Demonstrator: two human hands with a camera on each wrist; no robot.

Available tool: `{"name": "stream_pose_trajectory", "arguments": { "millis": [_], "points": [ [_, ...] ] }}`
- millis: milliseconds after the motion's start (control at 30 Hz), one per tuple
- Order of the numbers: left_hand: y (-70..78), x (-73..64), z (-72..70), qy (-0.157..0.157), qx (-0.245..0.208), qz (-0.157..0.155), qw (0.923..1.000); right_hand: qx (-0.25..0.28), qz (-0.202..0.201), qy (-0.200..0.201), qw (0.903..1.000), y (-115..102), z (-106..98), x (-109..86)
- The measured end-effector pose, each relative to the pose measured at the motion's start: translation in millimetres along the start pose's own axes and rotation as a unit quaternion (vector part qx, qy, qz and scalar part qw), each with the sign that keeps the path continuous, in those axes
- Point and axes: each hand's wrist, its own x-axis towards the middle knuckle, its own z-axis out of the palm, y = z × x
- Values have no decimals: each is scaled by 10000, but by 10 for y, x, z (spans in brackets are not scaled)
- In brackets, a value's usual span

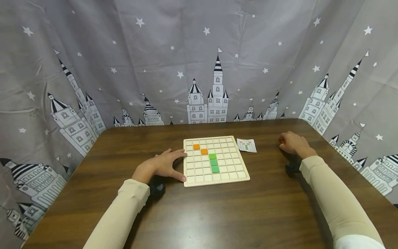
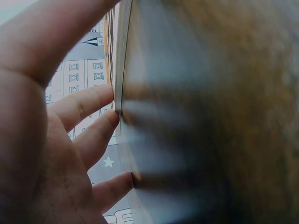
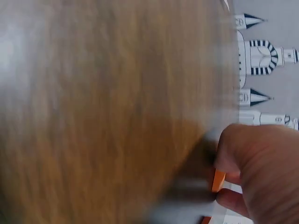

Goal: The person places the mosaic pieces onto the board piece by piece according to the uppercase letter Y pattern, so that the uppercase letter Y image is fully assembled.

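Right hand: beyond the right edge of the card, low over the bench; fingers (image 3: 232,198) bent, thumb and fingertips pinching an orange tile (image 3: 218,180).
Left hand: fingers spread, pinching nothing; fingertips and thumb (image 1: 178,176) rest at the left edge of the board.
Arms: both reach forward from the near side, wrists low, sleeves (image 1: 335,197) extending to the cuffs.
Second orange patch: below the right hand's pinch, cut off by the wrist view; identity cannot be told.
Board (image 1: 231,162): touching the left hand, well apart from the right; gridded, slightly askew.
Tiles on board: to the right of the left hand's fingertips, two orange tiles (image 1: 204,151) step diagonally toward a column of three green tiles (image 1: 213,162).
Card (image 1: 246,145): between the hands, just beside the board, bearing a small coloured pattern.
Risk, tile: a shallow pinch could let the tile slip or turn.
Risk, board: uneven pressure from the left hand could slide it and unsettle the tiles.
Bench (image 1: 192,214): beneath both hands.
Curtain (image 1: 155,55): beyond both hands, printed with castles and stars.
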Motion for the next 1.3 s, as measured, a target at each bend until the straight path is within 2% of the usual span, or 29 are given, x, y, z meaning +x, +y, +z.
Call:
{"name": "stream_pose_trajectory", "arguments": {
  "millis": [333,567,700,867,1067,1300],
  "points": [
    [7,3,8,-26,-23,25,10000,168,-225,-79,9996,-46,-11,44],
    [13,2,-26,-108,-40,11,9999,202,211,-277,9992,-13,-38,21],
    [21,-7,-40,-139,-78,4,9999,200,257,-163,9993,-44,-42,28],
    [18,-9,-38,-146,-94,10,9998,84,116,48,9999,-125,-13,70],
    [20,-10,-40,-175,-111,-1,9998,-26,-303,370,9989,-410,40,175],
    [17,-19,-21,-210,-178,-46,9996,91,-1290,610,9897,-1107,94,265]
  ]
}}
